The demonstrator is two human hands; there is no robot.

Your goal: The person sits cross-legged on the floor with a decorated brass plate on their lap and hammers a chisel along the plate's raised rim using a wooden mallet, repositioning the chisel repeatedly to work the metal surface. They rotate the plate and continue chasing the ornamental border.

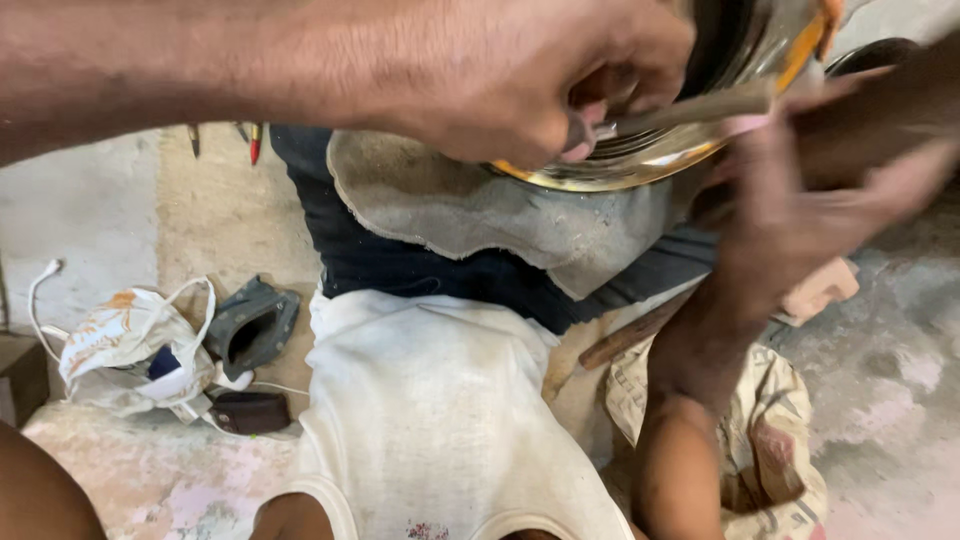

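Left hand (530, 85) grips a slim metal tool (690, 108) inside a shiny round bowl (640, 165); blurred right hand (800, 200) looks open.

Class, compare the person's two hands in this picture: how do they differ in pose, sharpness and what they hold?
The left hand is sharp, clenched around a thin metal tool; the right hand is blurred, fingers spread, and I cannot tell that it grips anything. The left hand lies over the shiny metal vessel; the right hand sits beside its rim. Both are bare.
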